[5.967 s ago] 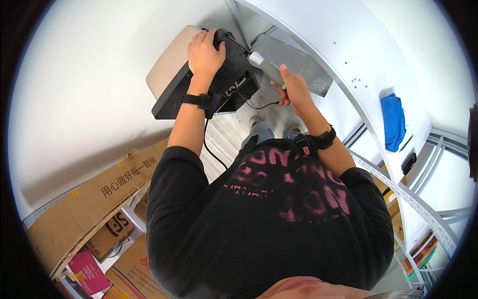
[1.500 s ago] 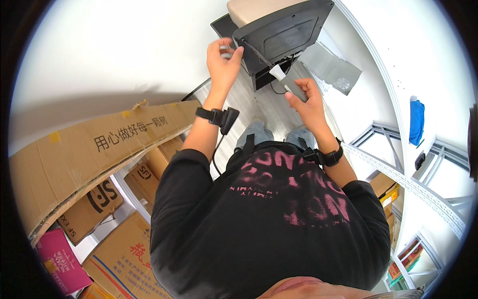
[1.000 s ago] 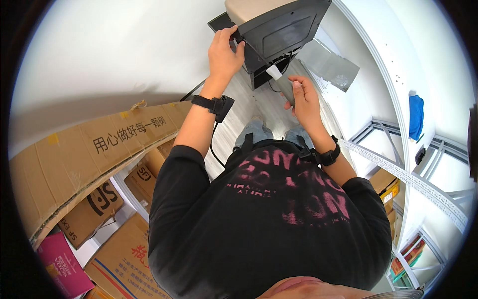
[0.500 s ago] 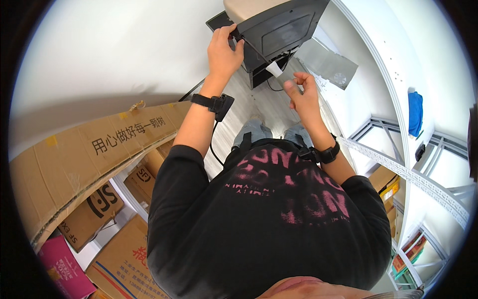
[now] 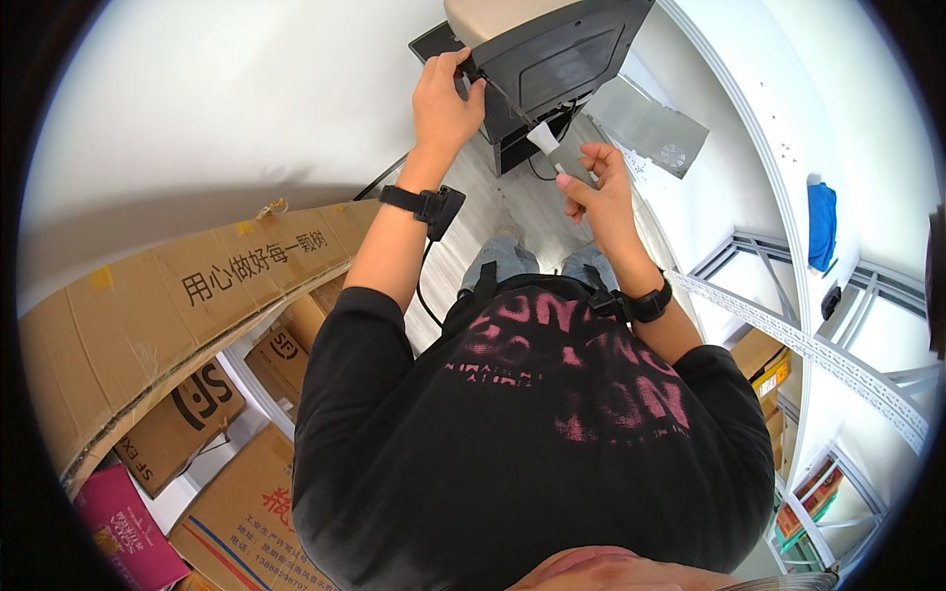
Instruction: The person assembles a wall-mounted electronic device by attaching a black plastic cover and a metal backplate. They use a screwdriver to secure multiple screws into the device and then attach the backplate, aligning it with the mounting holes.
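Gripping a screwdriver [image 5: 541, 138] loosely, right hand [image 5: 598, 187] sits half curled round the grey handle, thumb along the near side, fingers bent on the far side; how firm the hold is, can't tell. White collar clear of the hand, shaft slanting up-left to the left edge of a black panel [image 5: 557, 61]; tip contact partly hidden.

Left hand [image 5: 443, 106] at that same edge: fingers bent over the corner, thumb apart from them, close to the shaft's upper end. Touching the panel; whether it clamps panel or tip, can't tell.

Panel tilted, beige pad [image 5: 503, 14] behind it, dark base [image 5: 517, 150] below, thin cable near the base. Unit stands beyond the feet, top of view, on the pale floor [image 5: 498, 202].

Right of unit: grey sheet [image 5: 645, 123] with a round vent pattern. Farther right, white shelf [image 5: 764, 94] bears small bits [image 5: 785, 153], blue cloth [image 5: 822, 227] and small black item [image 5: 832, 299]. Lower left: long cardboard [image 5: 148, 315] on top, cartons [image 5: 251, 507] and pink box [image 5: 130, 522] under it. Black straps on both wrists.
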A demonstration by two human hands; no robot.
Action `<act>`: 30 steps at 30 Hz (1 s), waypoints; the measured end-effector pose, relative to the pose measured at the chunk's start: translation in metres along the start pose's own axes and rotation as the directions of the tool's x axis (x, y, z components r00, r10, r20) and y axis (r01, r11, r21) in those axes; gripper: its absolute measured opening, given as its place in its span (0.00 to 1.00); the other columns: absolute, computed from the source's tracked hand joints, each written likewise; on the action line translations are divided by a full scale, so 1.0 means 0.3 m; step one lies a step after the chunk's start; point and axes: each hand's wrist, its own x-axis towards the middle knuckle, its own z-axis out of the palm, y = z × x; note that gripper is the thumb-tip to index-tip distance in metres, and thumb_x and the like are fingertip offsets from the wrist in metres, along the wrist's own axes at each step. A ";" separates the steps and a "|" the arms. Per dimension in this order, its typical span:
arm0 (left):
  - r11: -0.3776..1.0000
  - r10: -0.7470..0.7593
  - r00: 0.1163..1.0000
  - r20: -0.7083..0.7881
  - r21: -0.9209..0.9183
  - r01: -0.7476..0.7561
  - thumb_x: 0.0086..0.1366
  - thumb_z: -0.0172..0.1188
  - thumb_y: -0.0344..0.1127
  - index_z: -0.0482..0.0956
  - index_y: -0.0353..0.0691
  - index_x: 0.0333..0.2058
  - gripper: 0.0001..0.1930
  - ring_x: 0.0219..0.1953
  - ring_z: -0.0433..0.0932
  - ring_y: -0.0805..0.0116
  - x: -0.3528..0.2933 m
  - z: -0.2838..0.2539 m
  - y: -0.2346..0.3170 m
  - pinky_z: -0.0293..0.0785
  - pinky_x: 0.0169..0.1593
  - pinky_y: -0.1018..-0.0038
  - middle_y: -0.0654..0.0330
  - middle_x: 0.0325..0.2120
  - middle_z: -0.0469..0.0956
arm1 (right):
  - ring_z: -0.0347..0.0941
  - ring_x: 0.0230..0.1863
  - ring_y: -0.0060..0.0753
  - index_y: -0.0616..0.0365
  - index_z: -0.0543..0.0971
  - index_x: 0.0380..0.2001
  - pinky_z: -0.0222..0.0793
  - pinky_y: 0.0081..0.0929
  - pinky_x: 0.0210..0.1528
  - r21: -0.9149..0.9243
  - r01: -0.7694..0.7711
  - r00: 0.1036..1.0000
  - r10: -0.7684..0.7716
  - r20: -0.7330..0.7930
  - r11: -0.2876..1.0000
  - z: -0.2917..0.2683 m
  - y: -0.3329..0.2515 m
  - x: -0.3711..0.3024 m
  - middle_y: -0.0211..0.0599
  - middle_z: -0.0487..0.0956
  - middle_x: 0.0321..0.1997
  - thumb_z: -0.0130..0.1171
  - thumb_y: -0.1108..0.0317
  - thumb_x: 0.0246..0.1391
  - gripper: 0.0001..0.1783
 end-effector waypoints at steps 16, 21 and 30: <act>1.000 0.003 1.000 0.009 0.014 -0.003 0.46 0.64 0.24 0.74 0.38 0.42 0.21 0.32 0.74 0.60 0.002 0.004 -0.004 0.72 0.35 0.69 0.57 0.30 0.72 | 0.71 0.23 0.21 0.61 0.68 0.46 0.66 0.18 0.21 0.090 -0.124 0.992 0.121 0.039 0.988 -0.012 0.028 0.031 0.34 0.72 0.35 0.60 0.64 0.54 0.20; 0.997 0.022 0.999 0.032 0.076 -0.024 0.48 0.64 0.22 0.74 0.37 0.45 0.22 0.34 0.77 0.68 -0.004 -0.001 -0.002 0.76 0.32 0.76 0.57 0.35 0.74 | 0.71 0.23 0.22 0.63 0.67 0.47 0.64 0.18 0.19 -0.202 0.277 0.957 -0.289 -0.030 0.939 0.003 0.074 0.038 0.35 0.74 0.33 0.56 0.62 0.57 0.20; 1.000 0.020 1.000 0.020 0.021 -0.020 0.46 0.64 0.24 0.74 0.38 0.42 0.21 0.32 0.74 0.60 -0.001 -0.002 0.000 0.73 0.35 0.68 0.57 0.30 0.72 | 0.72 0.24 0.28 0.62 0.67 0.46 0.69 0.23 0.28 -0.205 0.094 0.995 -0.097 -0.003 0.974 0.009 0.035 0.022 0.37 0.74 0.34 0.67 0.68 0.45 0.26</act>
